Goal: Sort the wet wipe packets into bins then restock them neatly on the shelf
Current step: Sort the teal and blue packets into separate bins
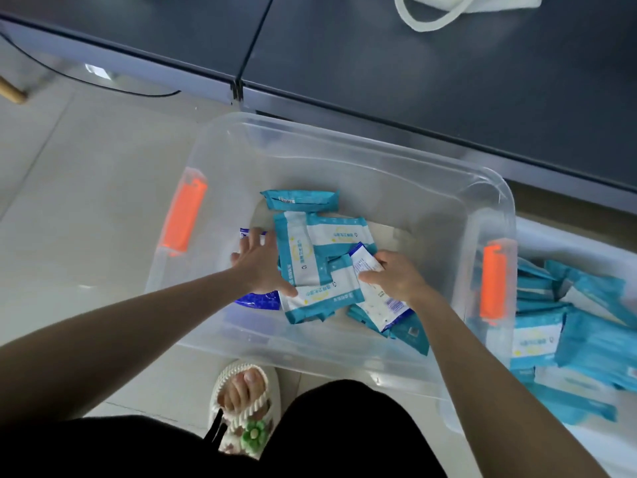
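Pale tiled floor point(86, 201), seen from above, with a dark grey bench point(413, 63) along the top edge; a white fabric strap point(431, 19) lies on it.

Item 1 — large clear plastic storage bin point(344, 150), standing on the floor just in front of the bench, with an orange clip handle on its left side point(184, 215) and another on its right side point(493, 281).

Item 2 — teal-and-white wet wipe packets point(320, 257), a loose overlapping heap on the bin's bottom. One teal packet point(300, 200) lies on its own at the far edge of the heap.

Item 3 — dark blue wet wipe packet point(258, 300), in the bin at the heap's left, partly under the left forearm.

Item 4 — left hand point(260, 262), fingers spread wide and flat, resting on the left side of the heap and gripping nothing.

Item 5 — right hand point(396, 276), fingers curled round a white packet with a blue edge point(374, 294), held low over the heap's right side.

Item 6 — second clear bin point(451, 422), touching the first on its right, holding a stack of teal packets point(586, 339).

Item 7 — white ribbed sandal with a green flower point(246, 405), on the floor beside the first bin's near wall.
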Available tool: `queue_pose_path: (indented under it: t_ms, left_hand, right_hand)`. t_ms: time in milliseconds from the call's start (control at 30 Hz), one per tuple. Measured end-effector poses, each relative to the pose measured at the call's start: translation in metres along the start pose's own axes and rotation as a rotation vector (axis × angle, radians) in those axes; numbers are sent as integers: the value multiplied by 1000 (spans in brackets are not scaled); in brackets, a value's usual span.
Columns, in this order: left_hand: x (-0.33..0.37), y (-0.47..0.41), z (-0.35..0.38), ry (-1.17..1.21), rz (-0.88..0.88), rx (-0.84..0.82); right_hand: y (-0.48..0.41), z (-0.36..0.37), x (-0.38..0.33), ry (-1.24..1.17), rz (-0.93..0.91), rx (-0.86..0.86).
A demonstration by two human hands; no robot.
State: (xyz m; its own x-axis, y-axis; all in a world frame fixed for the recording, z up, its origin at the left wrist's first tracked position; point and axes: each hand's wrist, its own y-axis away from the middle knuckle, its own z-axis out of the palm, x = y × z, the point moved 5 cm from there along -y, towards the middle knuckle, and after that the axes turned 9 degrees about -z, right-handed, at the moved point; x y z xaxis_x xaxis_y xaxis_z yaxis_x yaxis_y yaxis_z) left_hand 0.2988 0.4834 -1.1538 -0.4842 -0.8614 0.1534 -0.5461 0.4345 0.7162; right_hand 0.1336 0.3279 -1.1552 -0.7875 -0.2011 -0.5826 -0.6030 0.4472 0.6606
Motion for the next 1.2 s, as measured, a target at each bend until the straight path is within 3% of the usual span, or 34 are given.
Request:
queue_pose_path:
  t_ms: [100,267,600,1000,1200]
  left_hand:
    - [-12,-2,9,77,-185,-71]
    - [-18,-3,15,339,-308,-170]
    - [-19,7,-4,661,-459,-23]
    - [-11,22,-8,930,-408,-232]
    - [-12,37,-32,1003,-316,-114]
  right_hand:
    - [0,-1,2,-96,23,90]
    - [0,1,-1,-208,25,154]
    - [3,4,-4,-365,40,89]
    - [16,2,-17,-381,-36,111]
    - [22,-9,-23,-406,-85,300]
